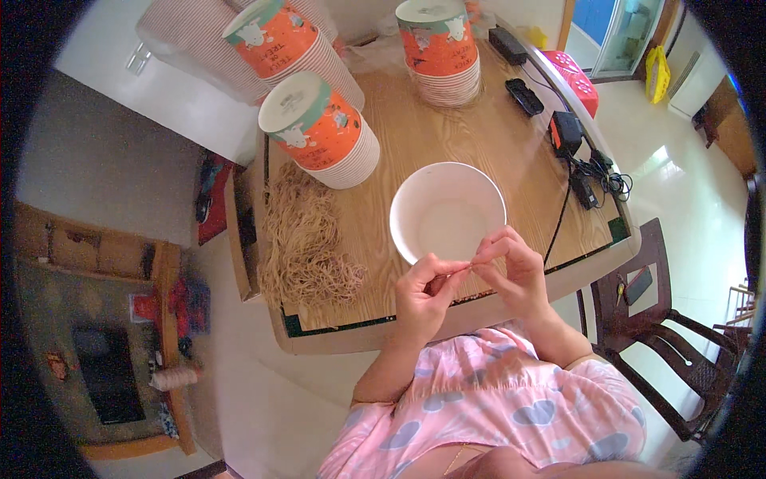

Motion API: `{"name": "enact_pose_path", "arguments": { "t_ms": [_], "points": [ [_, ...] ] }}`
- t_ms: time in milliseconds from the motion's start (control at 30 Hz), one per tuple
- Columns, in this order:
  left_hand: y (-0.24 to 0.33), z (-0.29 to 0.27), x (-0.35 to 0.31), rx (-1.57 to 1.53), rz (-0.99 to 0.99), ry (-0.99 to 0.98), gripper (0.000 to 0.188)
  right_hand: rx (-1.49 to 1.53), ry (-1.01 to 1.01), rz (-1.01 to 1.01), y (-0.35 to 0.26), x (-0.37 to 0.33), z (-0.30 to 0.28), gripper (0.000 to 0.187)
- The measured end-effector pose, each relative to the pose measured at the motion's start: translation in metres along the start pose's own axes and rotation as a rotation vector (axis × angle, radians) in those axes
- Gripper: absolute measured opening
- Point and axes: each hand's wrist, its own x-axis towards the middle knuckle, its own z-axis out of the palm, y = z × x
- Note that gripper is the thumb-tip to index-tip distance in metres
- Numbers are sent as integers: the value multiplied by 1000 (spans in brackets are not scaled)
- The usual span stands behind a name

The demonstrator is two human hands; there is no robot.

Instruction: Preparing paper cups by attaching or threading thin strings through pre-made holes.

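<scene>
Just in front of a white round paper bucket (448,209), my left hand (427,291) and my right hand (515,275) meet with their fingertips pinched together. Whatever lies between the fingertips is too small to make out. The bucket stands on the wooden table (383,128), its open mouth facing up and its inside pale. To the left of my hands lies a loose tangled heap of tan cords (307,239), some strands hanging near the table's left edge.
Upside-down stacks of orange, green and white paper buckets (319,132) stand at the back left, with another stack (439,52) at the back. Black adapters and cables (586,172) lie along the right edge. A dark wooden chair (654,311) stands on the right.
</scene>
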Motion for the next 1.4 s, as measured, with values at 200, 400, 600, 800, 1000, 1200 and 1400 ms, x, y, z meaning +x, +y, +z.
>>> {"name": "enact_pose_path", "arguments": {
  "t_ms": [200, 400, 600, 800, 1000, 1200, 1400],
  "points": [
    [0, -3, -4, 99, 62, 48, 8, 137, 114, 95, -4, -4, -1, 4],
    [2, -2, -5, 169, 143, 21, 9, -536, -254, -196, -7, 10, -12, 18],
    [2, -1, -5, 156, 140, 18, 9, -430, -297, -172, -8, 10, -10, 17],
    [0, -5, -2, 109, 60, 4, 9, -296, -272, -111, -11, 10, -8, 11],
    [-2, -6, 0, 72, 23, -5, 7, -261, -249, -72, -8, 8, -9, 8],
    [-4, -9, 1, 33, -13, -18, 6, -269, -236, -100, -6, 8, -9, 9],
    [-5, -10, 1, 28, -11, -22, 6, -269, -229, -95, -6, 8, -8, 9]
  ]
}}
